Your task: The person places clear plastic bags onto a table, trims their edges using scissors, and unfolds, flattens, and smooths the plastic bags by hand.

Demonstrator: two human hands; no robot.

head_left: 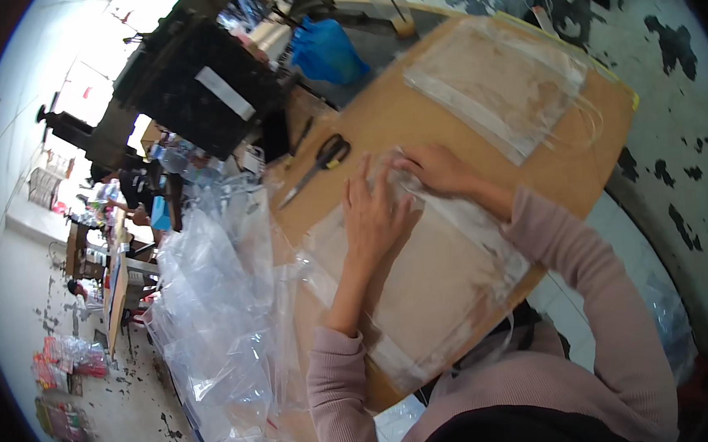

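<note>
A flat, clear plastic bag (450, 284) with whitish edges lies on the brown tabletop in front of me. My left hand (375, 223) rests on its upper left part, fingers stretched out and apart. At the bag's far edge, my right hand (440, 170) has its fingers curled together on the crumpled plastic. The fingertips of that hand are partly hidden. Black-handled scissors (316, 167) lie just beyond my left hand, blades toward the left. Farther right sits a second flat plastic bag (501, 81) with a looped pale cord (585, 120) at its side.
A heap of loose clear plastic (220, 315) covers the table's left side. Beyond it stand a large black machine (194, 88), a blue plastic bag (326, 50) and a cup with a straw (402, 24). Another person's arm (139, 213) shows at the far left.
</note>
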